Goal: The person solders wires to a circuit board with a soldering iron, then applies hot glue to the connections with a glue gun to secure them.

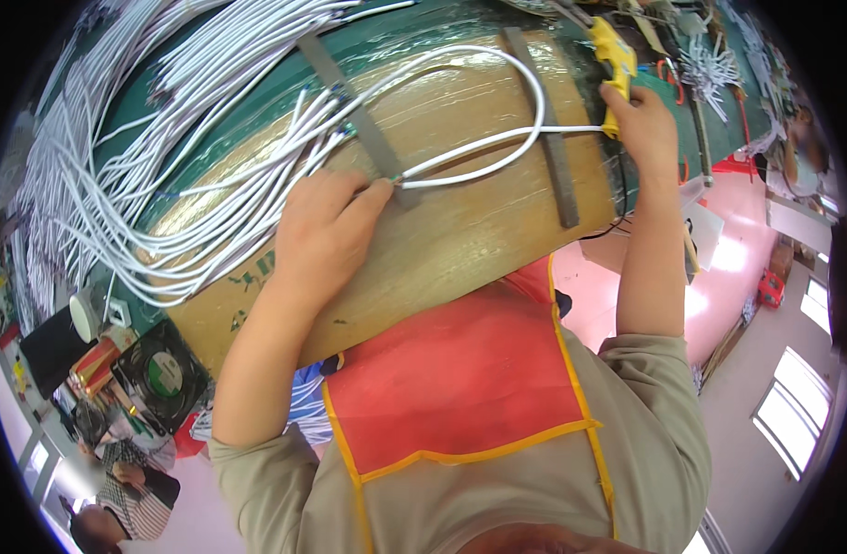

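My left hand [326, 226] rests on the brown board and pinches the stripped ends of a white cable [479, 175] between thumb and forefinger. Thin coloured wires peek out at the fingertips. From there the cable loops up and round, and one length runs right to my right hand [647, 129]. That hand is closed round a yellow hand tool [614, 60] with a grey metal front; its exact kind is unclear. The cable's right end meets the tool's lower part and is hidden there. Several white cables [193, 235] with bared tips lie left of my left hand.
Two grey metal bars [557, 166] cross the brown board [442, 231]. Bundles of white cable [229, 65] cover the green table's far left. A black fan [160, 374] stands at the near left. Tools and cut wires [710, 74] lie far right. Another person [133, 499] is at lower left.
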Available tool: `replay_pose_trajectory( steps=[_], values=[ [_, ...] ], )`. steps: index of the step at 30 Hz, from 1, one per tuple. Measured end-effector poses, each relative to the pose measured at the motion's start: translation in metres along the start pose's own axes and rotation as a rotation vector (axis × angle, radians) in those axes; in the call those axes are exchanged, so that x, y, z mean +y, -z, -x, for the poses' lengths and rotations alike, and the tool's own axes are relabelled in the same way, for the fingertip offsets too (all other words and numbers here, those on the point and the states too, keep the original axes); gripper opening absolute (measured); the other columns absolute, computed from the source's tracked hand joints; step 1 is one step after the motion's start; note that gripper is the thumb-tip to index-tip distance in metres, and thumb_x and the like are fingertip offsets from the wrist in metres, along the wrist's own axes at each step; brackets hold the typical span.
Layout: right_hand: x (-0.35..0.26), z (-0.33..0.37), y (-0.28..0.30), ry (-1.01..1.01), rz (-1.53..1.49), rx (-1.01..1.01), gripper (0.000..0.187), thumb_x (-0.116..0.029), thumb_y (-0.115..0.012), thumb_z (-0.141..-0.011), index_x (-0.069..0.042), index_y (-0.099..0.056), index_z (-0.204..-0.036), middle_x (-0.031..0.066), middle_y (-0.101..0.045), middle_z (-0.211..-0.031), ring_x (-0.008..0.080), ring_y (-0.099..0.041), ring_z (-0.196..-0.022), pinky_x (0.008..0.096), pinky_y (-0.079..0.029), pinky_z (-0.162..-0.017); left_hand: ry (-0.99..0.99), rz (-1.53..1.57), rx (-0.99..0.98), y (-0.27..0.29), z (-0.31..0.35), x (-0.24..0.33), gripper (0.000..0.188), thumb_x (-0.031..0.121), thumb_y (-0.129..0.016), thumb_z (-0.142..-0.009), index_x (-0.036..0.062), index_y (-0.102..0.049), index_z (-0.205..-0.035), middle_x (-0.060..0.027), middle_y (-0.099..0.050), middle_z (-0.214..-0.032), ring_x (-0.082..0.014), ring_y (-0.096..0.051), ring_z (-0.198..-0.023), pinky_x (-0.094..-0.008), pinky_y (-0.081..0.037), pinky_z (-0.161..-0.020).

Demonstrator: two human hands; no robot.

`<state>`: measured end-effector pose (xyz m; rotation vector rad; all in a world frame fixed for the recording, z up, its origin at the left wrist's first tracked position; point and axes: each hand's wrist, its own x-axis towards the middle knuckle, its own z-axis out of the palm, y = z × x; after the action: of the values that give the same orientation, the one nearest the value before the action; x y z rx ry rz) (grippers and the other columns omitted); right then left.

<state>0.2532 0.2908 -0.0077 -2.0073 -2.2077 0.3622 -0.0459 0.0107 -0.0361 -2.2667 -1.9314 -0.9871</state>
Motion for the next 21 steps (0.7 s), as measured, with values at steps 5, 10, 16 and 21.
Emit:
replay_pose_trajectory(
  steps=[5,10,16,21],
  values=[
    [0.021,0.026,0.014,0.027,-0.613,0.346,0.062,-0.03,-0.081,-0.084,0.007,-0.057,-0.126,0.0141,-0.067,-0.112,0.015,-0.063,-0.1,0.0263,-0.049,-0.087,-0.01,0.074,0.001,-0.003,-0.003,-0.002,0.029,-0.001,-0.071,-0.076,0.0099,-0.071,-0.103,-0.0068,-0.064,-0.093,-0.0285,-0.06,-0.079,-0.0391,-0.047,-0.069],
    [0.007,0.08,0.031,0.235,-1.234,0.171,0.055,-0.017,-0.071,-0.089,0.003,-0.045,-0.133,0.0083,-0.061,-0.096,0.0169,-0.059,-0.082,0.0278,-0.047,-0.076,-0.031,0.005,-0.001,-0.002,0.003,-0.005,0.031,0.0,-0.071,-0.073,0.0103,-0.071,-0.102,-0.0057,-0.064,-0.094,-0.0257,-0.06,-0.078,-0.0379,-0.046,-0.069],
    [0.012,0.148,0.018,0.23,-1.625,-0.504,0.073,-0.029,-0.078,-0.084,-0.003,-0.041,-0.142,0.003,-0.052,-0.084,0.0131,-0.048,-0.064,0.0271,-0.04,-0.06,-0.067,-0.08,0.004,0.003,0.0,-0.001,0.031,0.002,-0.07,-0.072,0.0117,-0.071,-0.102,-0.004,-0.063,-0.093,-0.0228,-0.06,-0.078,-0.0366,-0.045,-0.07],
    [0.005,0.211,-0.014,0.29,-1.391,-0.646,0.054,-0.025,-0.073,-0.084,-0.003,-0.048,-0.126,0.003,-0.051,-0.078,0.0159,-0.05,-0.063,0.0298,-0.043,-0.06,-0.148,-0.146,0.061,-0.005,-0.001,-0.006,0.026,0.014,-0.062,-0.075,0.0111,-0.068,-0.101,-0.0019,-0.06,-0.093,-0.0189,-0.057,-0.078,-0.034,-0.041,-0.069]
  ],
)
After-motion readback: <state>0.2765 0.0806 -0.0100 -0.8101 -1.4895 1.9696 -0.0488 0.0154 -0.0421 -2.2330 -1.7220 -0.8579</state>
